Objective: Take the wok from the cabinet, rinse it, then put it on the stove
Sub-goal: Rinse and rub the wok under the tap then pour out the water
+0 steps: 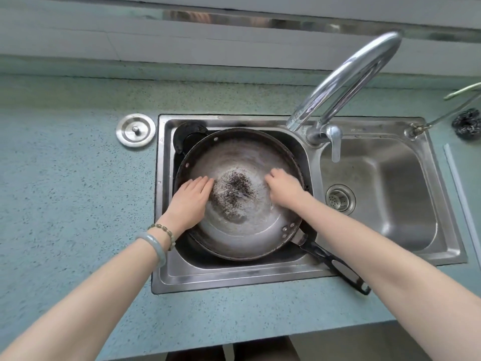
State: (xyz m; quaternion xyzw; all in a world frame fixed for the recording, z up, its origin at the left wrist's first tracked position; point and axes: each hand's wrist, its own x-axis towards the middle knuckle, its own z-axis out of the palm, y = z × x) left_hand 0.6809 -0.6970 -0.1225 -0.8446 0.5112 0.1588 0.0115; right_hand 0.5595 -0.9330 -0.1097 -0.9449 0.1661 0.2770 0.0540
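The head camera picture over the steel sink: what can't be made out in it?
- Round dark metal wok: base under dark specks and water; grit or wear, unclear.
- Right hand: curled, so anything held is hidden.
- Chrome faucet: running or not, unclear.
- Dark scrubber: cut by the right edge.
- Stove: outside the view.

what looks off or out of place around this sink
The wok has a dark, speckled patch at its centre, where the surface looks burnt or worn. The round metal drain cover lies out on the countertop, left of the sink, instead of in a drain. Nothing looks spilled or broken.
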